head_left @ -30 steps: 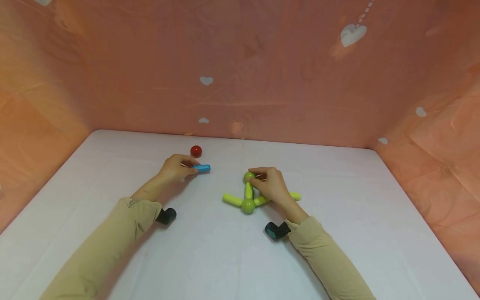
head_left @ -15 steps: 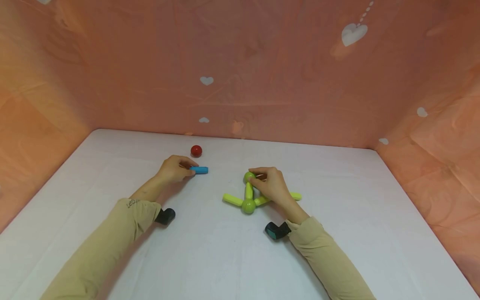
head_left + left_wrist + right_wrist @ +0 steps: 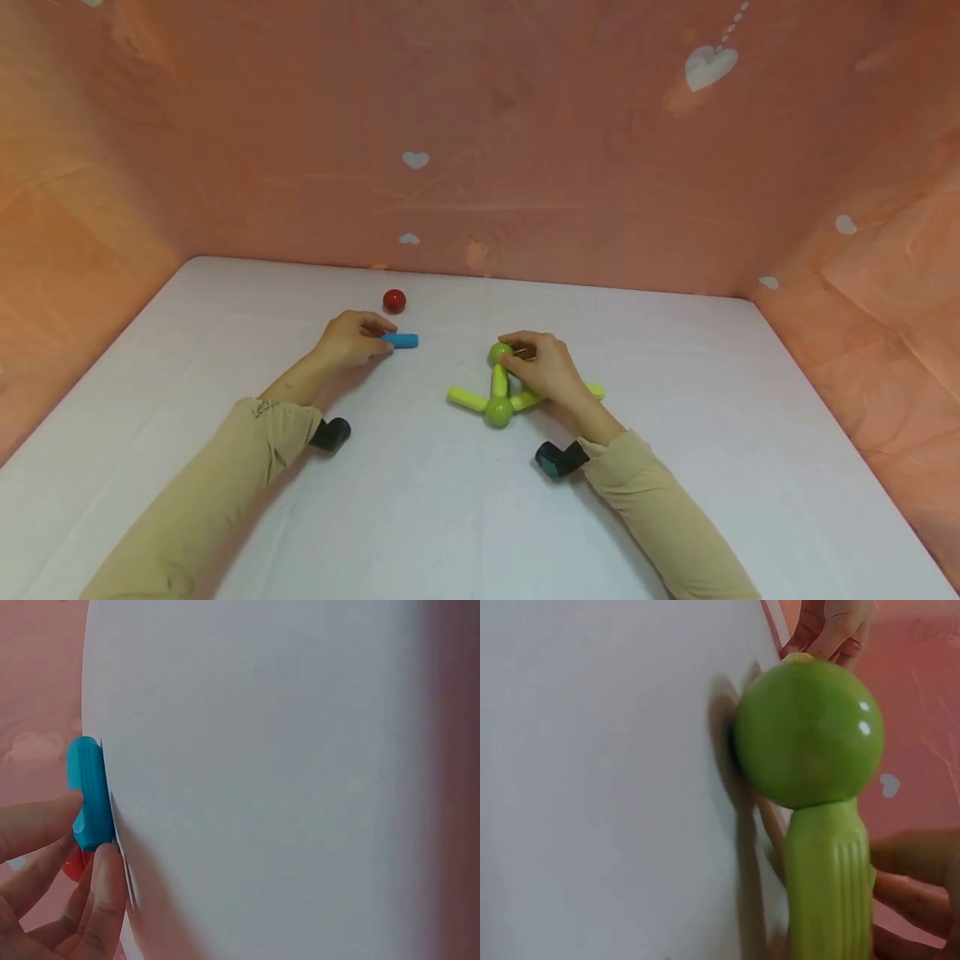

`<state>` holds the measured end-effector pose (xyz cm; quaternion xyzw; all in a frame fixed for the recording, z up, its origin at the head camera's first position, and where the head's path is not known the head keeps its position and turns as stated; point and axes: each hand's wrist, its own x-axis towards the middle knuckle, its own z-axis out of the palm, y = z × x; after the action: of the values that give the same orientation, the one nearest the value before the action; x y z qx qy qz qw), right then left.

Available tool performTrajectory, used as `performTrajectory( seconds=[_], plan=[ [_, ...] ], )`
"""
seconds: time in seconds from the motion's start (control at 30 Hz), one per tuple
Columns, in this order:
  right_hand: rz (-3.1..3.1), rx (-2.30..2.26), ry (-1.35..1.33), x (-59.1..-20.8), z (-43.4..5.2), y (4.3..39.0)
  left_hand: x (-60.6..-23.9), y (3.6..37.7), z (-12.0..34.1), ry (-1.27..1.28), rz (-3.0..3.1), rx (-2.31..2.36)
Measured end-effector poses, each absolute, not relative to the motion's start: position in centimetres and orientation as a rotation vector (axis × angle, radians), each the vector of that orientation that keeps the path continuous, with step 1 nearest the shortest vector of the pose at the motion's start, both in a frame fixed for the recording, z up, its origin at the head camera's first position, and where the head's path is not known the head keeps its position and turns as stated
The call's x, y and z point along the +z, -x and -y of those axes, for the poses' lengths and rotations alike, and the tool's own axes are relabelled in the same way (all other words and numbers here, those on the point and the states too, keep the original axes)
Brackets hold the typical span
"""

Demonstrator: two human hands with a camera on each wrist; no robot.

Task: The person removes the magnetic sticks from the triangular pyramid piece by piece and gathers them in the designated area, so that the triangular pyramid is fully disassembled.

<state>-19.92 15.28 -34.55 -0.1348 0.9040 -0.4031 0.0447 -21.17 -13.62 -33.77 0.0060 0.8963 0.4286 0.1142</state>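
Note:
My left hand (image 3: pixel 351 340) pinches a short blue rod (image 3: pixel 406 341) between thumb and fingers at the left of the table. In the left wrist view the blue rod has grooved sides and rounded ends. With its thumb and fingertips, my right hand (image 3: pixel 549 367) grips a green ball (image 3: pixel 498 354) at the far end of a joined green piece. A yellow-green rod (image 3: pixel 500 382) links that ball to a nearer green ball (image 3: pixel 498 411). From the nearer ball, one rod (image 3: pixel 467 398) sticks out left and another (image 3: pixel 527 400) right, partly behind the right hand.
A glossy red ball (image 3: pixel 393 301) lies just beyond the left fingertips. White cloth covers the table (image 3: pixel 405 517). An orange-pink curtain (image 3: pixel 300 167) with white hearts rises behind and on both sides.
The blue rod has been lowered slightly and turned a little in the left hand's fingers. The right hand keeps its grip on the far green ball, and the green piece looks unmoved.

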Motion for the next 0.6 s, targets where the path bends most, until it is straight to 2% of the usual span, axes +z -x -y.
performTrajectory(
  seconds=[0.4,0.6],
  plan=[
    [-2.685,-1.500,0.480,-34.2,-16.2,19.5,-33.1,20.2,12.8,-0.070,-2.727,1.261],
    [-2.670,-1.462,0.563,-33.9,-17.0,19.1,-32.9,19.7,12.2,-0.056,-2.709,1.292]
  ],
)
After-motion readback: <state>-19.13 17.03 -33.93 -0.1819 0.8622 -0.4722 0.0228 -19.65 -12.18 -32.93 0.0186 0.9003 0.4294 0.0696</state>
